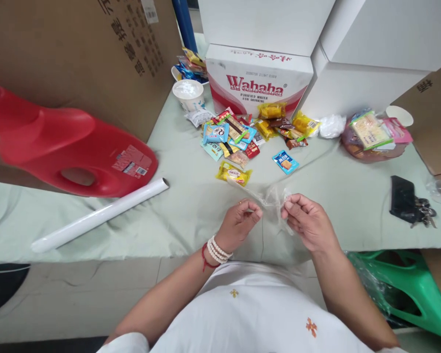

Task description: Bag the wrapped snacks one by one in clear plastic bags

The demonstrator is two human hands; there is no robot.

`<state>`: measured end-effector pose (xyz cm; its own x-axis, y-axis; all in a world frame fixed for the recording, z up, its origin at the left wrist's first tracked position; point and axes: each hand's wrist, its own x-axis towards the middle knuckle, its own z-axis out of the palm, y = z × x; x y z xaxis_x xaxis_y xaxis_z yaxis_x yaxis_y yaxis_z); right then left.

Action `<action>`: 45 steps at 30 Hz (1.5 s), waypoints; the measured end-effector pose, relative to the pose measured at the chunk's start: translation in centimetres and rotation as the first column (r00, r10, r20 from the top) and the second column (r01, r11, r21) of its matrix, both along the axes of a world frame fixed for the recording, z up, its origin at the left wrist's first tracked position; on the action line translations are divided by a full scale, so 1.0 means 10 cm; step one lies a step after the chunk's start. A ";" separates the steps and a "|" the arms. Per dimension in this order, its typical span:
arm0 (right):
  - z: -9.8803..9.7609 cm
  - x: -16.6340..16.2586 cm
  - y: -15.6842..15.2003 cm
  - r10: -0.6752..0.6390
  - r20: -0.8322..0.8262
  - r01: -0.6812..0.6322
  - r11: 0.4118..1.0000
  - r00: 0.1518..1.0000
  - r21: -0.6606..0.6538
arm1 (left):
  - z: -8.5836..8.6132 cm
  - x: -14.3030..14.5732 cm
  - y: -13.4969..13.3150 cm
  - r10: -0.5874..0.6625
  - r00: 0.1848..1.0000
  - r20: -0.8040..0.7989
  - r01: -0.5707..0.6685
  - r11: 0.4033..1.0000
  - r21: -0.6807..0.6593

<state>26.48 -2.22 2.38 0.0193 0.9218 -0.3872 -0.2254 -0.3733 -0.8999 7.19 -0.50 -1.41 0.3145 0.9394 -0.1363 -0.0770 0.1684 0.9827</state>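
Handling bag (275, 196): between fingertips, seemingly being opened
Right hand (310, 223): pinching bag
Left hand (238, 225): curled, cannot tell whether gripping
Snacks (235, 128): beyond fingertips; next move probably calls for parting bag

The white-and-red carton (259, 86) is displaying "Wahaha" with a small ®, and "PURIFIED WATER FOR DRINKING" is running beneath it in dark capitals. A printed code (259, 77) is sitting above the brand (too faint to read surely). The brown cardboard box (77, 63) is bearing the Chinese characters 温馨提示. The red jug (55, 142) is carrying a label (132, 162) with a barcode (141, 170), its wording too small to read.
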 end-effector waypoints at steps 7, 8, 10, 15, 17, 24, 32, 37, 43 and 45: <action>0.05 -0.08 0.07 -0.033 -0.160 0.023 0.998 0.987 -0.062 | -0.02 0.20 -0.13 -0.187 0.982 -0.001 0.187 0.981 -0.052; 0.05 -0.09 0.08 -0.039 -0.160 0.030 0.998 0.986 -0.061 | -0.02 0.23 -0.14 -0.203 0.979 -0.007 0.202 0.978 -0.055; 0.03 -0.09 0.09 -0.057 -0.165 0.047 0.997 0.985 -0.065 | -0.02 0.29 -0.15 -0.219 0.976 -0.003 0.218 0.974 -0.059; 0.01 -0.12 0.10 -0.126 -0.222 0.108 0.990 0.967 -0.092 | -0.06 0.39 -0.12 -0.178 0.983 0.049 0.182 0.981 -0.074; 0.01 -0.11 0.12 -0.144 -0.252 0.123 0.988 0.957 -0.095 | -0.09 0.39 -0.09 -0.170 0.983 0.065 0.175 0.981 -0.086; 0.00 0.04 0.17 -0.152 -0.267 0.135 0.987 0.952 -0.084 | -0.16 0.24 -0.03 -0.159 0.944 0.288 0.230 0.945 -0.233; -0.12 0.19 -0.19 -0.031 0.331 -0.023 0.987 0.943 0.159 | -0.18 0.22 0.01 -0.062 0.931 0.361 0.196 0.917 -0.348; -0.12 0.16 -0.25 0.181 0.352 -0.256 0.950 0.918 0.181 | -0.14 0.22 0.01 -0.130 0.927 0.352 0.243 0.923 -0.299; -0.09 0.25 -0.22 0.115 0.111 -0.131 0.981 0.987 0.142 | -0.16 0.11 0.04 -0.119 0.912 0.392 0.251 0.918 -0.306; -0.04 0.28 -0.21 0.073 0.028 -0.077 0.978 0.997 0.196 | -0.14 0.03 0.06 -0.100 0.914 0.394 0.218 0.938 -0.268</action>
<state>29.31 -4.35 1.97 -0.0464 0.9790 -0.1986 -0.1846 -0.2038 -0.9615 7.54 0.13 -2.85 0.5391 0.8050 -0.2475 -0.3706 0.4907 0.7886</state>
